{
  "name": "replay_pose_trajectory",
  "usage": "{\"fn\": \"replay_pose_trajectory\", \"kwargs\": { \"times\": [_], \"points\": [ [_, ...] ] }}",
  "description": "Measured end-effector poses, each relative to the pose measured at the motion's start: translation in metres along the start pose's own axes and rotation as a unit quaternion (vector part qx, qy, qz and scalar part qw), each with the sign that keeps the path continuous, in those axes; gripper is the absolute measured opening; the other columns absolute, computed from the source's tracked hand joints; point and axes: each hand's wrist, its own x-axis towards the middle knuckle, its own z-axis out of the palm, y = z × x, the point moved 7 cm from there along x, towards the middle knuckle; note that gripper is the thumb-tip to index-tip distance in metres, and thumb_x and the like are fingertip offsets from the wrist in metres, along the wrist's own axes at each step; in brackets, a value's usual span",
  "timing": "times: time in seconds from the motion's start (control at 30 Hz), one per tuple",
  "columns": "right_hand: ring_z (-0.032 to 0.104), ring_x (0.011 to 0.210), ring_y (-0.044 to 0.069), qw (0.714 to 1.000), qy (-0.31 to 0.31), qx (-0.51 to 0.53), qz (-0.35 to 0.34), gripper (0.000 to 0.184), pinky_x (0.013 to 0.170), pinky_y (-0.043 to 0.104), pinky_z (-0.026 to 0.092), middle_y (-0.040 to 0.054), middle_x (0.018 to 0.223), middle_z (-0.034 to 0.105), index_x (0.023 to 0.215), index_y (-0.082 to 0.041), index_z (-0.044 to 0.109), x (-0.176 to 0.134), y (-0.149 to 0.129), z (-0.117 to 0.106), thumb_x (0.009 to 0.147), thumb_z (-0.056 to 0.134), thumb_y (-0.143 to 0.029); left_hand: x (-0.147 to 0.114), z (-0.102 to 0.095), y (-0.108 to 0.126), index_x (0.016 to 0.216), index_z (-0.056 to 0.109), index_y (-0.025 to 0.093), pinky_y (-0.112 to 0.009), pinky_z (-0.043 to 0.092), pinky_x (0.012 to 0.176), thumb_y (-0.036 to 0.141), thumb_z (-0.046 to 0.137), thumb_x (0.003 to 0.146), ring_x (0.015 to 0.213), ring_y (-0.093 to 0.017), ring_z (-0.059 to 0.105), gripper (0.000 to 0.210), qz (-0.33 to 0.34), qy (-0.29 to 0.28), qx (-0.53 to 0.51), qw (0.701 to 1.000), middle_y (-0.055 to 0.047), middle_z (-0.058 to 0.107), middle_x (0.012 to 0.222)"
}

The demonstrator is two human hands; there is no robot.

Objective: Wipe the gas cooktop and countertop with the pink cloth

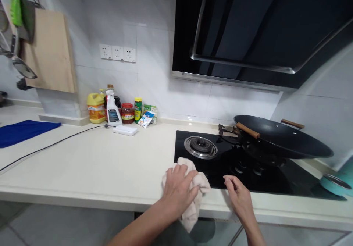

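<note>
My left hand (178, 191) presses down on a pale, crumpled cloth (202, 181), its fingers gripping the fabric. The cloth lies across the left front corner of the black gas stove (212, 170) and the white counter, with one end hanging over the front edge. At the stove's front edge, to the right of the cloth, is my right hand (239, 198). Its fingers are curled together and nothing shows in them. Behind the hands sits the round left burner (201, 146), without a pan on it.
A large black wok (281, 135) with wooden handles rests at the right, rim jutting out. A turquoise pan (333, 185) stands at far right. Along the wall are a spray bottle (113, 110), a yellow jug (96, 108) and jars. A black cable (55, 143) crosses the white counter (82, 165).
</note>
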Motion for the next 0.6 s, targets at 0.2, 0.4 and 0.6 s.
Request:
{"fn": "replay_pose_trajectory", "kwargs": {
  "times": [0.2,0.4,0.6],
  "points": [
    [0.066,0.079,0.022,1.0,-0.007,0.0,-0.005,0.05,0.071,0.03,0.053,0.0067,0.091,0.074,0.099,-0.02,0.072,0.001,0.005,0.0,0.091,0.05,-0.064,0.052,0.063,0.042,0.149,0.043,0.032,-0.067,0.016,0.118,0.053,0.047,0.093,0.143,-0.034,0.036,0.061,0.073,-0.187,-0.085,0.976,-0.008,0.045,0.156],
    [0.064,0.1,0.025,0.991,0.134,-0.022,0.016,0.046,0.087,0.035,0.049,0.0096,0.108,0.07,0.101,-0.02,0.07,-0.003,0.017,-0.025,0.094,0.046,-0.059,0.092,0.101,0.078,0.16,0.028,0.023,-0.068,0.003,0.121,0.068,0.058,0.074,0.156,-0.039,0.006,0.101,0.117,-0.31,-0.11,0.937,-0.012,0.013,0.171],
    [0.06,0.106,0.028,0.993,0.104,-0.046,-0.015,0.046,0.095,0.042,0.046,0.0115,0.11,0.066,0.101,-0.019,0.071,0.007,0.021,-0.021,0.092,0.048,-0.058,0.104,0.105,0.079,0.152,0.046,0.03,-0.071,0.006,0.119,0.071,0.056,0.074,0.154,-0.042,0.014,0.089,0.109,-0.318,-0.089,0.937,-0.009,0.027,0.168]
  ]
}}
